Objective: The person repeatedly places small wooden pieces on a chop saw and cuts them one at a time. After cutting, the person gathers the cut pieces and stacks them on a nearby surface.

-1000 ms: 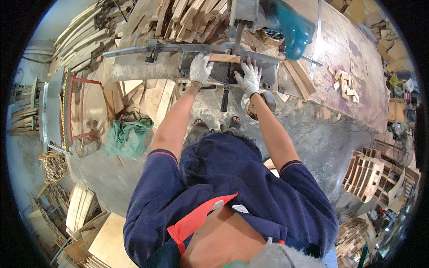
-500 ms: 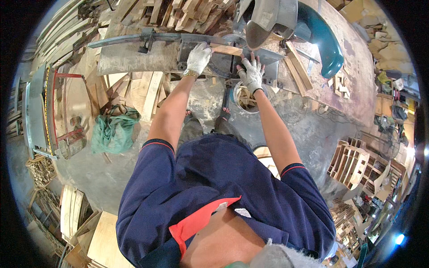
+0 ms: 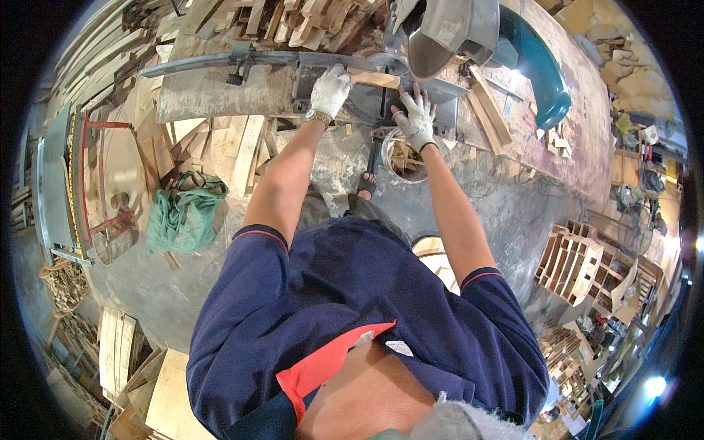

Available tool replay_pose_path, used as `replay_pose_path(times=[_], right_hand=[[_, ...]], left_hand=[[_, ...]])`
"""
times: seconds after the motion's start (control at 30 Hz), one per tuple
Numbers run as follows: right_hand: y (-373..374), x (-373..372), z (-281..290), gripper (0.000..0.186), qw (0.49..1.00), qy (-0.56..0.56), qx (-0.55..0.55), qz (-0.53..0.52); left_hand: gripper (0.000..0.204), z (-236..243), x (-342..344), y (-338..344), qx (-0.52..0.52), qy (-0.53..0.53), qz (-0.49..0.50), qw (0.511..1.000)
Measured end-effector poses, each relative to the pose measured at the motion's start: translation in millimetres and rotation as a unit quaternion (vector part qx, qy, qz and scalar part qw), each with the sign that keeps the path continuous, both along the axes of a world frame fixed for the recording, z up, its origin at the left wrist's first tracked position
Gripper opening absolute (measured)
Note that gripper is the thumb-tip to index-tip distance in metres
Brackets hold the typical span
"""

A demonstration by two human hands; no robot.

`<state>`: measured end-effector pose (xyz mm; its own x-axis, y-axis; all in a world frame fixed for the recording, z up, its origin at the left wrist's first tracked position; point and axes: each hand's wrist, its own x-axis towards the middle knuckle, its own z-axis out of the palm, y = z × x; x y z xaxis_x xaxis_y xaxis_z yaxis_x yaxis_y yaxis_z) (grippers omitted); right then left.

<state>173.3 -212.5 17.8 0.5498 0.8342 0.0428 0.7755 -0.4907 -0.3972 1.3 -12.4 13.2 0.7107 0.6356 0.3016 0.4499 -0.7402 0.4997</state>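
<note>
A short wooden block (image 3: 375, 78) lies along the fence of a mitre saw's grey metal bed (image 3: 361, 110). My left hand (image 3: 330, 93), in a white glove with bare fingertips and a watch at the wrist, closes on the block's left end. Fingers spread, my right hand (image 3: 416, 121) wears the same kind of glove. It rests on the bed close to the block's right end; whether its fingertips touch the wood I cannot tell. Just above that end hangs the saw's grey blade guard (image 3: 430, 55), joined to a teal curved part (image 3: 548, 92) on the right.
Wooden strips (image 3: 490, 110) lie on the bench right of the saw, and offcuts (image 3: 315, 22) are heaped behind. A bucket of scraps (image 3: 405, 158) stands below my right hand. On the left floor are a green sack (image 3: 187, 216) and a red-framed rack (image 3: 86, 176).
The view has shifted slightly, and one foot shows differently below the bench. Both hands keep nearly the same places by the wooden block.
</note>
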Motion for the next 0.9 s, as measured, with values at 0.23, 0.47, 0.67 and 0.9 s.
replay_pose_path(times=[0.23,0.47,0.67,0.9], right_hand=[[-24.9,40.0,107.2,0.027,0.752,0.383,0.476,-0.250],[-16.9,64.0,400.0,0.048,0.954,0.141,0.230,0.135],[8.4,-1.7,390.9,0.045,0.995,0.029,-0.052,-0.077],[-58.2,-79.8,219.7,0.057,0.966,0.050,0.023,-0.251]], left_hand=[[0.017,5.6,4.6,5.1,-0.027,0.036,-0.013,0.999],[0.016,11.7,3.8,10.6,0.046,0.101,-0.057,0.992],[0.019,17.0,2.0,9.9,0.112,0.113,-0.056,0.986],[0.021,21.2,-2.4,4.1,0.075,0.134,-0.056,0.987]])
